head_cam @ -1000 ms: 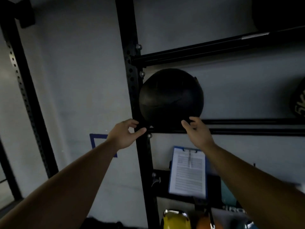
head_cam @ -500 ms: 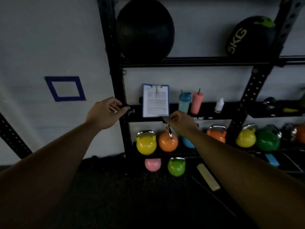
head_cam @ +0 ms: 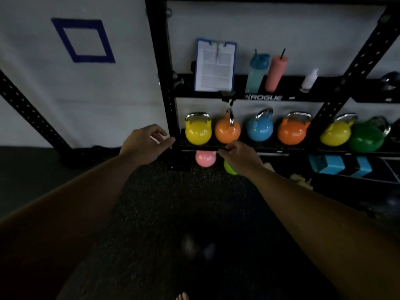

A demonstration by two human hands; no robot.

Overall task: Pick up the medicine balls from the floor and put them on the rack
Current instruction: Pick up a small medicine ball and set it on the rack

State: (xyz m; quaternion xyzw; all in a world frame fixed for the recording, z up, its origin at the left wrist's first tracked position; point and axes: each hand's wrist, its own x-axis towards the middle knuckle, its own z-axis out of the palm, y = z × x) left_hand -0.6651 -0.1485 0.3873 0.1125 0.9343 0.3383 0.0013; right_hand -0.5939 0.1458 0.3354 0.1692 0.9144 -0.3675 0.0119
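Note:
The black steel rack [head_cam: 159, 68] stands against the white wall, and its upper shelf with the medicine balls is out of frame. My left hand [head_cam: 144, 144] hangs in the air left of the rack's upright, fingers apart, holding nothing. Stretched forward in front of the kettlebell shelf's edge, my right hand [head_cam: 240, 158] is also empty with loose fingers. A dark rounded shape [head_cam: 192, 245] lies on the dim floor below my arms; I cannot tell what it is.
Coloured kettlebells [head_cam: 198, 132] line the low shelf [head_cam: 270, 149]. A pink ball-like weight [head_cam: 205, 159] and a green one [head_cam: 229, 167] sit beneath it. A clipboard [head_cam: 214, 66], two bottles and a white bottle stand on the shelf above. Blue blocks [head_cam: 339, 166] lie at the right.
My view has swung down from the black ball on the upper shelf to the kettlebell shelf and floor. Both hands let go of that ball and dropped, empty.

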